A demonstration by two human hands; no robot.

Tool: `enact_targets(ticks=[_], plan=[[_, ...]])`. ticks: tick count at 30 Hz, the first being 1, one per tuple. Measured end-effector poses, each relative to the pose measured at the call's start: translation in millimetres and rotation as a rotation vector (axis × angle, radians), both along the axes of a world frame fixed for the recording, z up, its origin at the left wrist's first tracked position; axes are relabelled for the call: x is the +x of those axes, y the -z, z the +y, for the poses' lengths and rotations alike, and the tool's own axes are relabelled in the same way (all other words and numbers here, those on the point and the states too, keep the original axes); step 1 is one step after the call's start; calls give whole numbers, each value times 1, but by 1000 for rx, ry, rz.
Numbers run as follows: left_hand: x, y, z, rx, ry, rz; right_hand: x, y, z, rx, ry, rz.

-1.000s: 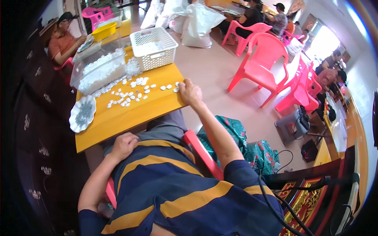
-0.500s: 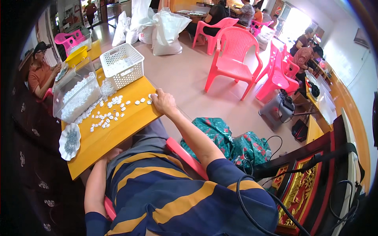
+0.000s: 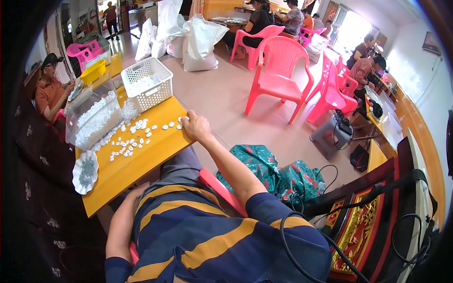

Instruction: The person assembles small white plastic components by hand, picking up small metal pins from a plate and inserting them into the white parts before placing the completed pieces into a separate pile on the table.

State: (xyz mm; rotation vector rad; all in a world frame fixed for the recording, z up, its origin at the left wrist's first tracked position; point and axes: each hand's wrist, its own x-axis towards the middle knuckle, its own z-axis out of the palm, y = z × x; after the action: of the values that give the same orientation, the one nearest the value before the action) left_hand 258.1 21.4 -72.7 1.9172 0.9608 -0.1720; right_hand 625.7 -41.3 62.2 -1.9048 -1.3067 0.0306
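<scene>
My right hand (image 3: 197, 126) rests on the right end of the yellow wooden table (image 3: 111, 188), its slightly bent fingers lying on the top beside a few small white oval pieces (image 3: 171, 125). Several more such pieces (image 3: 133, 141), with dark marks, lie scattered to the left. My left hand (image 3: 138, 190) is low by my lap at the table's near edge, its fingers mostly hidden. Behind the loose pieces stand a clear plastic bin (image 3: 71, 123) heaped with whitish translucent pieces and a white perforated basket (image 3: 153, 96). A scalloped white dish (image 3: 78, 185) holds small grey bits at the table's left.
A yellow basin (image 3: 93, 70) stands beyond the bin, near a seated person (image 3: 47, 96). Pink plastic chairs (image 3: 283, 78), white sacks (image 3: 200, 45) and a grey stool (image 3: 325, 137) stand on the floor. Green floral bags (image 3: 255, 162) lie by my right side.
My left hand has drawn back from under the table's near edge toward my lap. My right hand stays on the table's end. The view has shifted slightly.
</scene>
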Motion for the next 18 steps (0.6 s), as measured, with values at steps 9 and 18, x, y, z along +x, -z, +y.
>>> enact_targets(ticks=[9,18], plan=[[10,-65,-40,199,-218,273,-6,-7,-10,-66,3,36],[31,-73,-32,255,-114,506,-1,-7,-9,-12,3,31]])
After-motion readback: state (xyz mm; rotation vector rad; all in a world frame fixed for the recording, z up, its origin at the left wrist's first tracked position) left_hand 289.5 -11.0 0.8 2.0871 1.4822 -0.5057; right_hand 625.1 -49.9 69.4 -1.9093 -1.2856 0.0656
